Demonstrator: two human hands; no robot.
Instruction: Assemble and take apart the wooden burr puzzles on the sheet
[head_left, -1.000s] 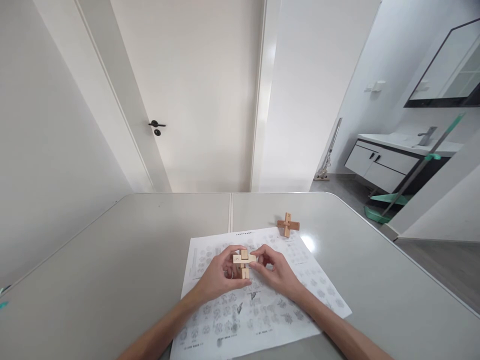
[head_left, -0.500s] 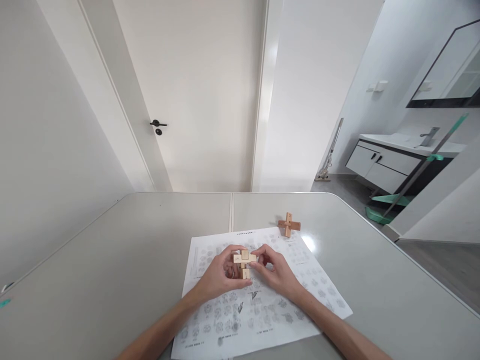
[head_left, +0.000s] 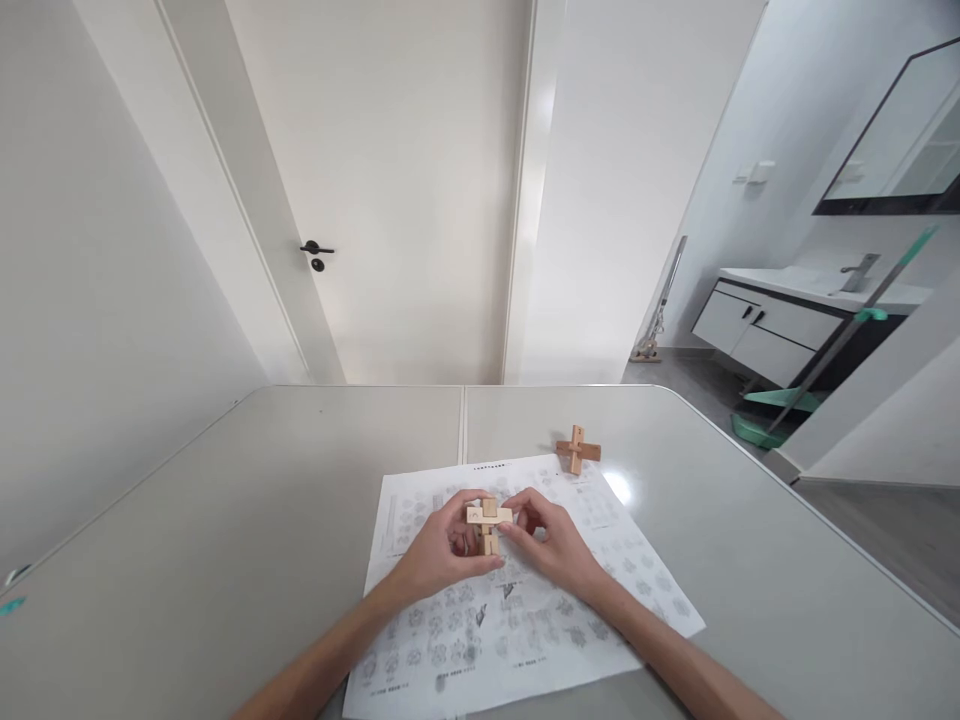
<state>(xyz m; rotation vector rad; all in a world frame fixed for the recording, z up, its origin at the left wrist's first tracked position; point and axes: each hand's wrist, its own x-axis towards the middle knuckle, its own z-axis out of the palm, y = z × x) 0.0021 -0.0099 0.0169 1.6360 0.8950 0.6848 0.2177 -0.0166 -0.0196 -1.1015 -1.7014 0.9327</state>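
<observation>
A light wooden interlocking puzzle (head_left: 489,516) made of crossed blocks is held above a printed paper sheet (head_left: 525,640). My left hand (head_left: 442,545) grips its upright part between the thumb at the bottom and the fingers at the top. With thumb and forefinger, my right hand (head_left: 551,535) pinches the right end of the crosswise block. Small marks show on the block faces. Some of the puzzle is hidden behind my left fingers. Beyond the sheet's far right corner lies a browner wooden cross-shaped puzzle (head_left: 577,450).
The sheet lies on a grey table (head_left: 225,560) with a seam down its far half. Behind the table stands a white door (head_left: 405,200) with a black handle (head_left: 316,247). At right are a washbasin cabinet (head_left: 772,320), a green dustpan (head_left: 757,430) and a mop (head_left: 664,300).
Both hands stay almost in place. The held puzzle has tilted very slightly, its lower block shifting a little up and left.
</observation>
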